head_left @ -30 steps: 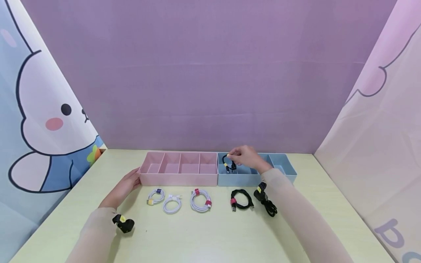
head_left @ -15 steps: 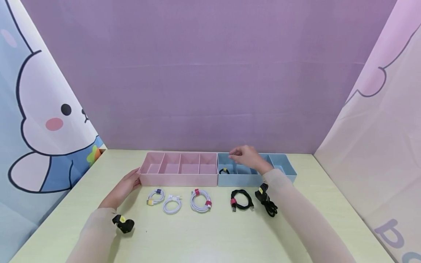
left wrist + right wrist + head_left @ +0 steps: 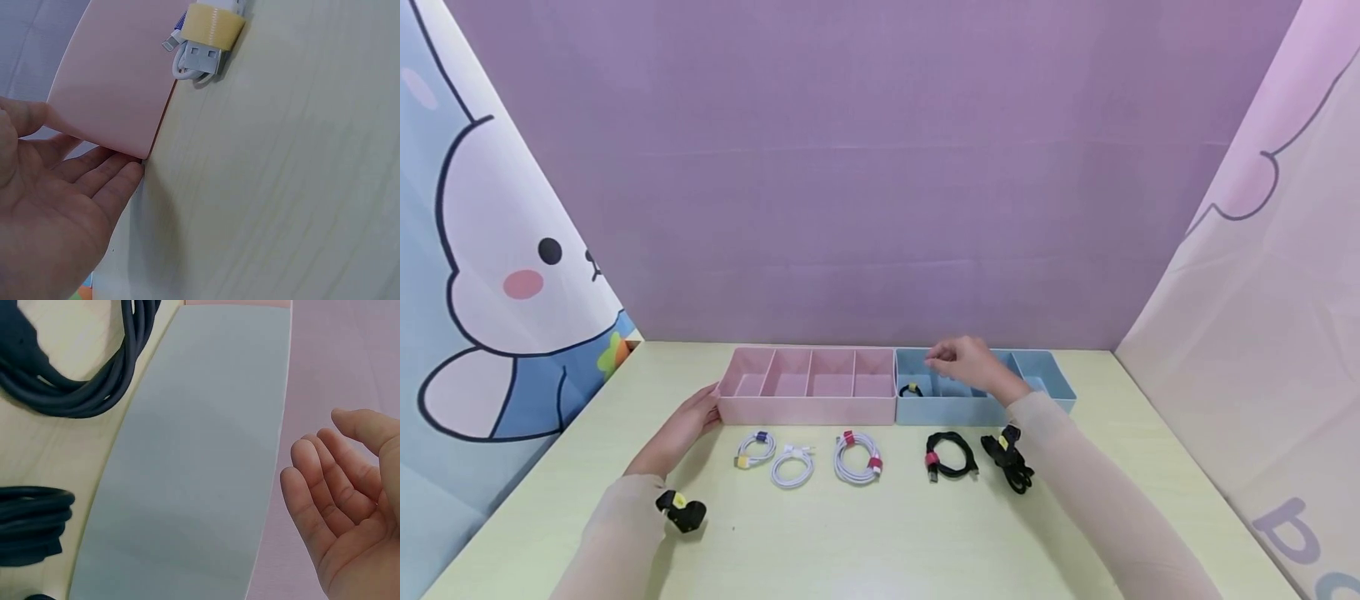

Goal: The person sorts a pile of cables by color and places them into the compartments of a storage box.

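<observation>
My left hand (image 3: 683,423) rests against the left end of a pink divided box (image 3: 808,411). In the left wrist view its fairly straight fingers touch the box's end wall, with the thumb near the rim. My right hand (image 3: 970,365) hovers over a blue divided box (image 3: 951,411) that stands against the pink one. Nothing sits between its loosely bent fingers, which the right wrist view (image 3: 350,500) shows from the palm side. A small black cable (image 3: 912,389) with a yellow tie lies in the blue box's leftmost compartment, partly hidden by the front wall.
In front of the pink box lie three coiled white cables: one with a yellow tie (image 3: 756,450), one with a white tie (image 3: 793,467), one with red ties (image 3: 857,458). Before the blue box are a black cable (image 3: 952,456) with a red tie and another black bundle (image 3: 1017,475).
My right hand has let go of the black cable, which dropped into the blue box's left compartment. The hand has then drawn slightly right. My left hand has stayed in place.
</observation>
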A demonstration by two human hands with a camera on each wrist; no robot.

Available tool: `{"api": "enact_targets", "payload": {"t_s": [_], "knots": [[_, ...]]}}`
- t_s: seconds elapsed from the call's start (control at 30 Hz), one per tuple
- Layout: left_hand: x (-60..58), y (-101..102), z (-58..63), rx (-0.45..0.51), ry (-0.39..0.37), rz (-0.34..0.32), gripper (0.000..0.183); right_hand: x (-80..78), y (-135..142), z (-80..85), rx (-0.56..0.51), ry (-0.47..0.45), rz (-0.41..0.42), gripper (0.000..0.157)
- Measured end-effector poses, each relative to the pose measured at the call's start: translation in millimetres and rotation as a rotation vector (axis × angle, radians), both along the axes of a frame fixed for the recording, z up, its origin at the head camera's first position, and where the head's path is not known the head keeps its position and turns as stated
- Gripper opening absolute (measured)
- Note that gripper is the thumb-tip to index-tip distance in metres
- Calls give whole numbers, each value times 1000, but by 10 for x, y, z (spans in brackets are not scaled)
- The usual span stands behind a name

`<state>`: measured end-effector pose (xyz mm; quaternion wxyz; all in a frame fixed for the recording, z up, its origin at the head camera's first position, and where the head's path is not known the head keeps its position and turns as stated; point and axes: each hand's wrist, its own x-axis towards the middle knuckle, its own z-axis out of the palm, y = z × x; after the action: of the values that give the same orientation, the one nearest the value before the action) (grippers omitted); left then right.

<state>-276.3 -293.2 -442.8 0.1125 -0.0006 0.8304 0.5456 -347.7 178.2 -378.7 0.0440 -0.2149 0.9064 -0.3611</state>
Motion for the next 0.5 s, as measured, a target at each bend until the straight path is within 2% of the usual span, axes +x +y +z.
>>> {"api": "enact_targets", "payload": {"t_s": [0.5], "knots": [[-37, -12, -20, 3, -8, 0, 76, 210, 90, -1, 15, 43, 58, 22]]}}
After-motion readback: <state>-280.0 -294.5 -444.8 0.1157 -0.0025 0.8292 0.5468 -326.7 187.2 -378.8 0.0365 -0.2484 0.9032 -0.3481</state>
